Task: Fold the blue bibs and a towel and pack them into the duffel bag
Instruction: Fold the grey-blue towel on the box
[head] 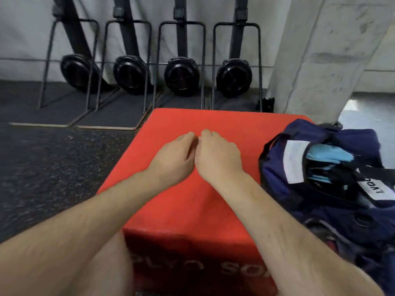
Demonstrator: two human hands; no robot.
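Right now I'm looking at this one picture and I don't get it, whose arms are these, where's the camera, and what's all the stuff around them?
There is no machine here. The picture comes from a wide-angle camera worn on a person's head, looking forward and down, so the bare arms are the wearer's own. The left hand and right hand rest side by side on a red foam plyo box, fingers loosely curled, holding nothing. To the right sits a navy duffel bag, open, with light blue fabric showing inside, probably the folded bibs. Against the back wall stand four rowing machines stored upright, next to a concrete pillar.
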